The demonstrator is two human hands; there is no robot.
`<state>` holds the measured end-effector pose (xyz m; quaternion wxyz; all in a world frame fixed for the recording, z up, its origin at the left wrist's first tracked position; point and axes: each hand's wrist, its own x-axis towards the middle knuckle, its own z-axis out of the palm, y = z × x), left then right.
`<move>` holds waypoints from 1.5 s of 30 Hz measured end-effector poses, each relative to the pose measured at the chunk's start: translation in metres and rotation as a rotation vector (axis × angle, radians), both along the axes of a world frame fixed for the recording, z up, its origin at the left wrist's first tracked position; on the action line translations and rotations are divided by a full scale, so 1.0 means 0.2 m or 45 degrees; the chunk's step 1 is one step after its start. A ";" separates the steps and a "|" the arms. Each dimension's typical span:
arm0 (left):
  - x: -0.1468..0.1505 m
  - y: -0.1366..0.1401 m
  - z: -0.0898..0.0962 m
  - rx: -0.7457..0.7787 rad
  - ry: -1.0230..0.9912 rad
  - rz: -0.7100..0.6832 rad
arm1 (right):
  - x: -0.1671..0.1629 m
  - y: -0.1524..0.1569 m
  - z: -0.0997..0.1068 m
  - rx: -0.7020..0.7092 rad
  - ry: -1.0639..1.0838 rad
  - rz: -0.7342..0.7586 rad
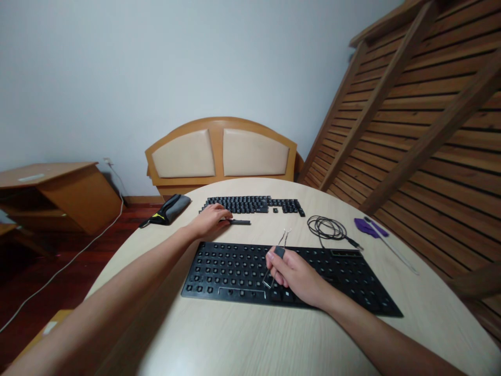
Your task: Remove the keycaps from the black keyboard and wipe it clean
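Note:
My left hand (pixel 212 219) is past the keyboard's far edge, its fingers closed at the left end of a long black space bar keycap (pixel 240 222) lying on the table. Its fingertips partly hide that end. My right hand (pixel 293 274) grips a wire keycap puller (pixel 279 251) by its dark handle, with wire ends showing above and below the fist. Under this hand lies a black keyboard (pixel 230 266), most of its visible key positions stripped to bare switches. A few keycaps (pixel 282 294) remain along its front row. Removed keycaps (pixel 242 203) stand in rows behind the keyboard.
A coiled black cable (pixel 326 228) lies behind the keyboard on the right. Farther right, a purple item (pixel 371 227) has a thin whitish stick (pixel 393 248) across it. A grey and black pouch (pixel 170 210) sits at the round table's (pixel 219 339) left edge.

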<state>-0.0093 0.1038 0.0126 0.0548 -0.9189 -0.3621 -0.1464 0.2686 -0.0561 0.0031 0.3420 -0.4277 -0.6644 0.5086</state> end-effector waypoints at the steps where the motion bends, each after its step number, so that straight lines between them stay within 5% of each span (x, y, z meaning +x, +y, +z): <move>1: 0.00 0.00 0.00 -0.003 0.012 -0.002 | 0.00 0.00 0.00 0.000 0.003 -0.001; 23: 0.00 -0.02 0.00 0.044 0.008 0.072 | -0.01 -0.01 0.02 -0.013 0.013 -0.007; 45: -0.05 0.09 -0.10 0.151 -0.177 0.170 | 0.00 -0.01 0.01 -0.012 0.010 -0.001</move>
